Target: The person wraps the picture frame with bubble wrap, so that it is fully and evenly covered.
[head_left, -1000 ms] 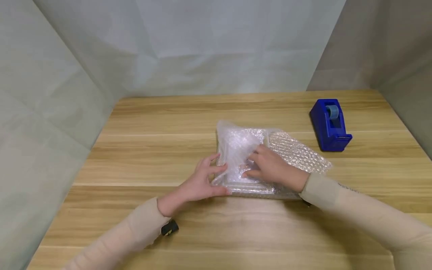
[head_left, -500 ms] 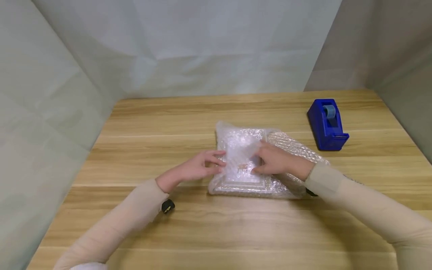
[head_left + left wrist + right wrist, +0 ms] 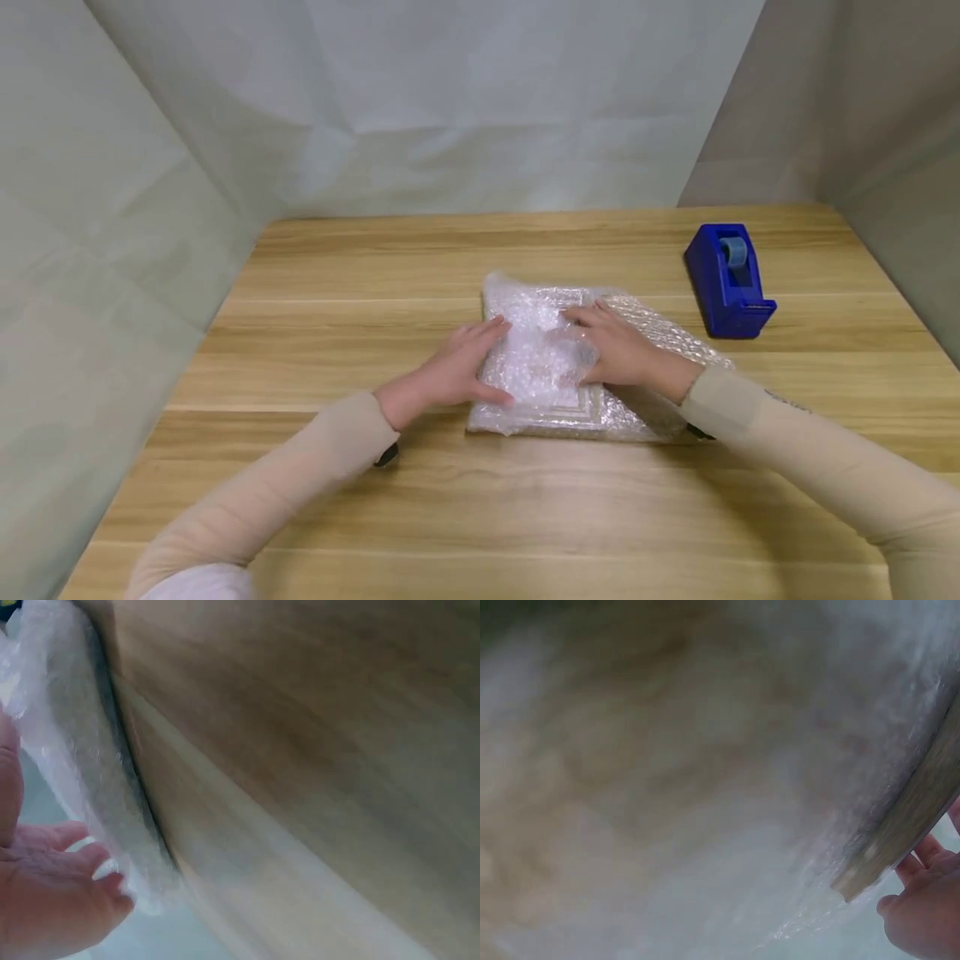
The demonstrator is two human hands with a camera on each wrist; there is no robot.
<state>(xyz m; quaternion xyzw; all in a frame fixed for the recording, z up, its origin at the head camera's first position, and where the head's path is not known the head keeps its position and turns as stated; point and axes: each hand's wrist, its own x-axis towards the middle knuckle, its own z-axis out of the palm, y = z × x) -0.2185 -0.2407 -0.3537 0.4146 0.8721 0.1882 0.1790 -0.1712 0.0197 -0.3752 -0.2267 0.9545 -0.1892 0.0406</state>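
- Left hand (image 3: 461, 365) spread its fingers at the left edge of the wrapped frame (image 3: 534, 362).
- Right hand (image 3: 621, 348) bent over its right part; gripping, I couldn't tell.

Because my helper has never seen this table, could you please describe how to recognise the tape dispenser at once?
On the wooden table, look toward the far right corner, past the bubble wrap. There stands the tape dispenser, a pale tape roll inside. Its deep blue sets it apart from the clear bubble wrap.
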